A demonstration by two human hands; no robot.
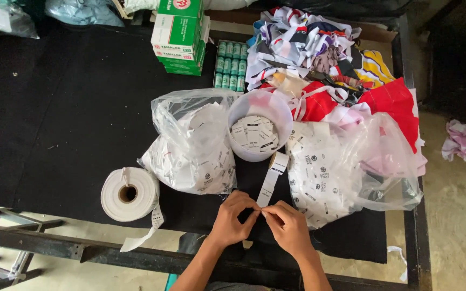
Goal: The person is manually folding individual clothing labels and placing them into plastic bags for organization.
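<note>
Both hands meet at the near edge of the worktop (55, 134), which is covered in black cloth. The left hand (232, 218) and the right hand (287, 226) are each closed in a pinch, fingertips almost touching, on the lower end of a white label strip (272, 180). The strip runs up and slightly right from the fingers, and its upper end rests against the rim of a white tub (260, 126) standing just beyond the hands. The tub holds a loose pile of cut white labels with dark print. Left of the tub, and touching it, lies a clear plastic bag (190, 145) filled with more labels; a second, larger clear bag (346, 167) of labels lies to the right of the tub and extends close to the right hand. A roll of white tape (129, 194) lies on its side to the left of the hands, near the front edge, with a loose tail hanging over the edge. Behind the tub is a heap of coloured cloth pieces (319, 59) in red, white, yellow and purple. At the far side stand stacked green and white boxes (179, 37) and, just beside them, a tray of green thread spools (230, 64). A crumpled pink cloth (465, 145) lies on the floor to the right, well apart from the worktop.
</note>
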